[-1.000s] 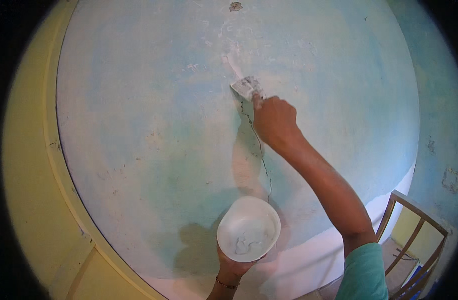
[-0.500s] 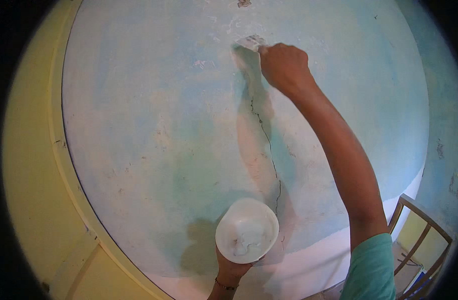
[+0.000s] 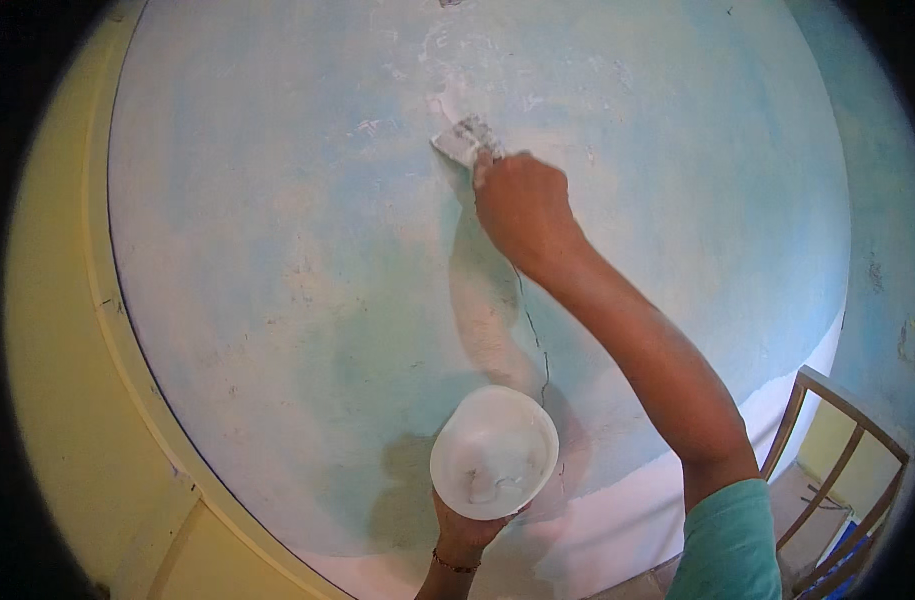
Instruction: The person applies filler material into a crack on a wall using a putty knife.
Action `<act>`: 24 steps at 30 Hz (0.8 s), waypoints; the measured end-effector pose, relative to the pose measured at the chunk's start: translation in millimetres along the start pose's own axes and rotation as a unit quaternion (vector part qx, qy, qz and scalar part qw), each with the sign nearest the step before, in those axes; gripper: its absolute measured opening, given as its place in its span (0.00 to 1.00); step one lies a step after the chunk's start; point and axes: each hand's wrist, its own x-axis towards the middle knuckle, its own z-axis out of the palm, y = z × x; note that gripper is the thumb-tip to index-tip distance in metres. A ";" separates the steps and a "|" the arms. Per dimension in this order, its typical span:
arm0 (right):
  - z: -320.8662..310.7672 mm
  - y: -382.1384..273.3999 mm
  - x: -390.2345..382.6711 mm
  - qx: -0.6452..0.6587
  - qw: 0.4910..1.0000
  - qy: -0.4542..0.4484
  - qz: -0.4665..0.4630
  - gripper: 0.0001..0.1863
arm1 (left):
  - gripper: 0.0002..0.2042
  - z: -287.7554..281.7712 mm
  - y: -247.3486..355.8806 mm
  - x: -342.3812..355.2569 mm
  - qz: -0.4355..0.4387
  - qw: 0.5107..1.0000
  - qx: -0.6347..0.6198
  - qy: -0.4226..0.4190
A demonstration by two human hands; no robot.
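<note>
My right hand [image 3: 522, 205] grips a putty knife [image 3: 466, 140], its wide blade smeared with pale filler and laid against the blue-green wall [image 3: 307, 200]. Just above the blade a whitish filler patch [image 3: 455, 98] shows on the wall. A thin dark crack [image 3: 533, 325] runs down the plaster below my right hand, its upper stretch hidden behind that hand. Lower down, my left hand [image 3: 467, 525] holds a white bowl [image 3: 497, 425] from beneath, tilted so its inside shows. Some white paste [image 3: 484, 487] lies in the bowl. Most of my left fingers are hidden behind it.
A yellow wall [image 3: 57, 330] with a raised trim stands at the left. At the lower right is a brown metal railing [image 3: 847, 403], with floor visible beyond its bars. A pale pink band [image 3: 617, 520] runs along the wall's lower part.
My right hand has come down and a little left with the putty knife, whose blade now shows more fully. The bowl stays nearly in place in my left hand. The view has shifted slightly.
</note>
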 end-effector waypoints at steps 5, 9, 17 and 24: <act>-26.6 4.0 -33.0 -0.014 0.986 -0.166 -0.013 0.17 | 0.35 19.0 -11.7 -3.3 -0.010 0.996 -0.091 0.002; -51.0 17.7 -14.9 0.013 0.980 -0.198 -0.014 0.19 | 0.28 3.8 -3.0 -1.8 -0.025 1.000 -0.014 0.001; -20.3 21.9 66.5 0.010 0.995 -0.096 0.021 0.16 | 0.26 6.5 1.8 -10.2 0.041 0.998 0.030 0.041; -20.9 5.0 43.6 0.017 0.991 -0.133 0.010 0.14 | 0.27 -1.1 9.3 -10.2 0.032 0.999 -0.001 0.014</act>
